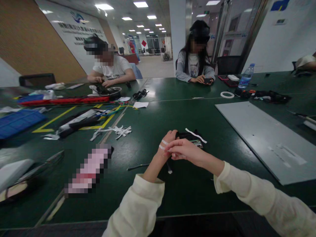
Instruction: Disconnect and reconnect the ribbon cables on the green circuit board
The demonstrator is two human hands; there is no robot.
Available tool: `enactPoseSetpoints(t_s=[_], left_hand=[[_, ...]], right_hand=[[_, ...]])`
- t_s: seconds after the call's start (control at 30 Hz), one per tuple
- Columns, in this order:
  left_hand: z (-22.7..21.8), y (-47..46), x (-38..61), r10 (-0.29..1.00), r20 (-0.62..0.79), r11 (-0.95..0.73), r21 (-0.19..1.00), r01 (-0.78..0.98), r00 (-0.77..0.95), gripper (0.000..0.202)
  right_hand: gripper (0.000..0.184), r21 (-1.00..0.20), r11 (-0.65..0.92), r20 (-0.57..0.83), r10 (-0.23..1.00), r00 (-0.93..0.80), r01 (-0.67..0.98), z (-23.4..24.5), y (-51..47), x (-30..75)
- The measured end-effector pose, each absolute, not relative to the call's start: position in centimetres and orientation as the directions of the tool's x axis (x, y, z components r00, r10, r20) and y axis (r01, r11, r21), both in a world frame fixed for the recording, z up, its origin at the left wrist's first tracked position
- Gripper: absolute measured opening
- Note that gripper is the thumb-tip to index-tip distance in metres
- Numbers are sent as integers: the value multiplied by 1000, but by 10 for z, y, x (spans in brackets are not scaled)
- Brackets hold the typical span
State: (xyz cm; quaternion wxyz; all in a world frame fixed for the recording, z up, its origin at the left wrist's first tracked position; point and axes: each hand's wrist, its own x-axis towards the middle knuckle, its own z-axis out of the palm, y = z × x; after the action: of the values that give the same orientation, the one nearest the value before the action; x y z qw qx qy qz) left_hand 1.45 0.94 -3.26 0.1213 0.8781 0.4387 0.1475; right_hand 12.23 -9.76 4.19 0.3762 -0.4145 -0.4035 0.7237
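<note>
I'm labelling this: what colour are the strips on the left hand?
The strips are white; head view.

Brown wall [37, 42], pale floor [158, 67], glass door [234, 39], lit ceiling panels [140, 4].

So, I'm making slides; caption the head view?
Right hand at white strips on the left hand, over a green table.

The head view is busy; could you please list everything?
Table: 1, dark green, foreground
Board: 1, grey, right
Bottle: 1, clear-and-blue, far right
Ring: 1, white, left of bottle
Tray: 1, blue, left edge
Bar: 1, red, far left
Loose strips: several, white, mid-left
Pixelated item: 1, pink, lower left
Bundle: 1, black, centre
Other clutter: uncounted, mixed, mostly left
People: 3, pale tops, two opposite, one at right edge
Chairs: several, mostly black, background
Left hand: 1, bare, centre, white strips on back
Right hand: 1, bare, fingers at those strips
Sleeves: 2, cream, bottom
</note>
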Motion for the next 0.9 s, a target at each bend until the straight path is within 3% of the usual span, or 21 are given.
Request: enactPoseSetpoints(t_s=[0.13,0.37,0.53,0.67,0.9], left_hand=[[-36,12,13,795,115,-602,277,749,596,19],[-38,10,14,815,146,-579,257,774,561,20],[-32,4,16,829,151,-559,265,786,539,21],[-25,-2,16,848,132,-528,298,796,513,26],[-22,-3,13,836,128,-544,324,774,534,19]], right_hand=[[18,-926,-365,-311,885,-347,-100,39,-94,123],[18,-925,-380,-347,807,-478,30,38,-103,131],[18,-924,-381,-305,796,-522,-42,31,-108,141],[15,-939,-330,-256,862,-438,-100,29,-109,145],[14,-949,-190,-69,903,-423,-252,44,-114,135]])
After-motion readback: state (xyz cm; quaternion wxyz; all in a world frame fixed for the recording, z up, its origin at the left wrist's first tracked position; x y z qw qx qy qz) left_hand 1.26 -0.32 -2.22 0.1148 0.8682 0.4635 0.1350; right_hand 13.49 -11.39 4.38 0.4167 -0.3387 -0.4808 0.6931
